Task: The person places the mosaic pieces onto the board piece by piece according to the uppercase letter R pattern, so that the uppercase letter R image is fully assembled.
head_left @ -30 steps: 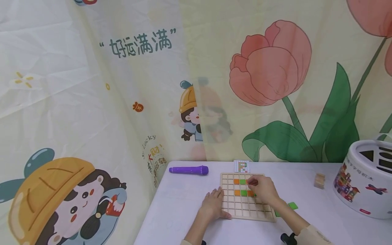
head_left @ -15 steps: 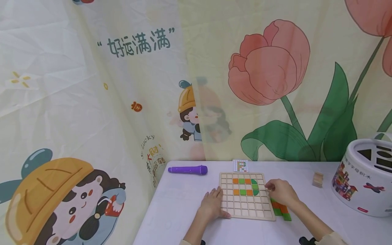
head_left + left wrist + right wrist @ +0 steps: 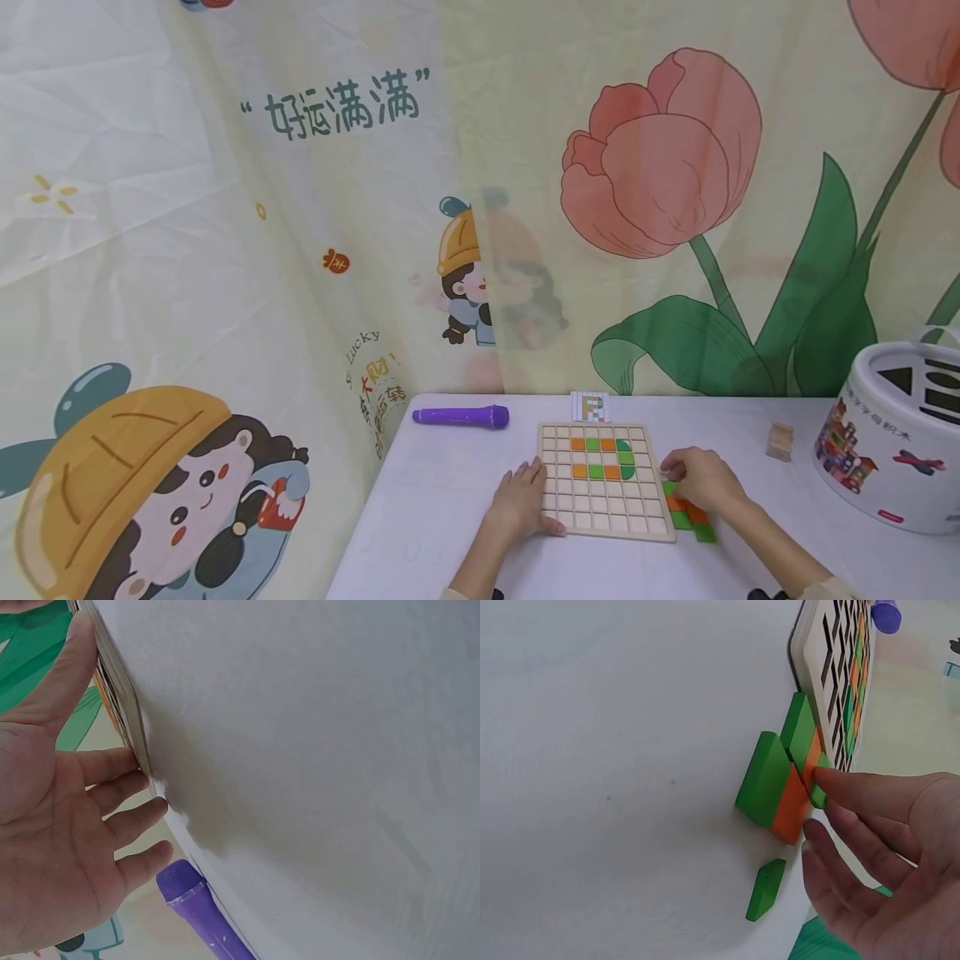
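Note:
A wooden grid board (image 3: 607,506) lies on the table, with orange and green tiles (image 3: 602,458) set in its upper part. My left hand (image 3: 516,504) rests along the board's left edge, fingers extended and thumb at the near corner. In the left wrist view, that hand's thumb and fingertips touch the board's side. Beside the board's right edge, my right hand (image 3: 701,479) pinches a green tile (image 3: 821,782) between thumb and index finger, the tile still among loose ones. Near it lie an orange tile (image 3: 791,810), a green tile (image 3: 765,780) and a separate green tile (image 3: 766,890).
A small pattern card (image 3: 591,407) sits behind the board. To its left lies a purple toy microphone (image 3: 461,417). Small wooden blocks (image 3: 780,442) and a white bucket (image 3: 862,450) with shape holes stand at the right. A printed curtain hangs behind the table.
My right hand has left the board's upper tiles, uncovering green rounded tiles at the pattern's right end, and moved right and down to the loose tiles. My left hand has stayed in place.

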{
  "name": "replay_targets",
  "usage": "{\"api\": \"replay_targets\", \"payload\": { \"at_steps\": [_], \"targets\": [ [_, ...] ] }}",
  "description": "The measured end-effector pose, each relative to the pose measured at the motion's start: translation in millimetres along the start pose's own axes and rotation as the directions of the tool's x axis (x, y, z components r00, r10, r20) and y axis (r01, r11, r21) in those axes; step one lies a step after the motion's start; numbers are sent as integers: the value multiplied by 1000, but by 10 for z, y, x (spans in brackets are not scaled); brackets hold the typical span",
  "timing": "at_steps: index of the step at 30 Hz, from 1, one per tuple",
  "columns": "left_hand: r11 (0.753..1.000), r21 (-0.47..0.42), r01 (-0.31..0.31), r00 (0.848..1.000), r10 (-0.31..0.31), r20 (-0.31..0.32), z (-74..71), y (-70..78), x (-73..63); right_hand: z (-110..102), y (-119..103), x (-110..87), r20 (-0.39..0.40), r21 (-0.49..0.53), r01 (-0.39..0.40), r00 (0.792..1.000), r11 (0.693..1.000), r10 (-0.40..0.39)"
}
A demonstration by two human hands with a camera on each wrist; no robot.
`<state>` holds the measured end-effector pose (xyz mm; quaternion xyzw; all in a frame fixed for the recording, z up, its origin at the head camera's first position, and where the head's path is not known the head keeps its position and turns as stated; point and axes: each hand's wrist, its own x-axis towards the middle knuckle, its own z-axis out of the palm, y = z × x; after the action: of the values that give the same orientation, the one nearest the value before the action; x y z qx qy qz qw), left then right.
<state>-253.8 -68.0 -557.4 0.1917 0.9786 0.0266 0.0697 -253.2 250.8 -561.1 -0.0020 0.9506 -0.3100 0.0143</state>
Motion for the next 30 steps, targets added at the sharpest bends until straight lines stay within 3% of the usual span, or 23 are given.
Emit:
{"api": "replay_targets", "payload": {
  "at_steps": [17, 23, 30],
  "targets": [
    [1000, -6, 7, 1000, -7, -1, 0, -4, -18, -73, 0, 26, -48, 113, 30, 999, 993, -25],
    [1000, -3, 13, 1000, -13, -1, 18, -13, -3, -2, -65, 86, -102, 156, 62, 994, 986, -47],
    [1000, -14, 15, 1000, -14, 7, 30, -7, 5, 139, -165, 210, -102, 205, 85, 993, 975, -65]
  ]
}}
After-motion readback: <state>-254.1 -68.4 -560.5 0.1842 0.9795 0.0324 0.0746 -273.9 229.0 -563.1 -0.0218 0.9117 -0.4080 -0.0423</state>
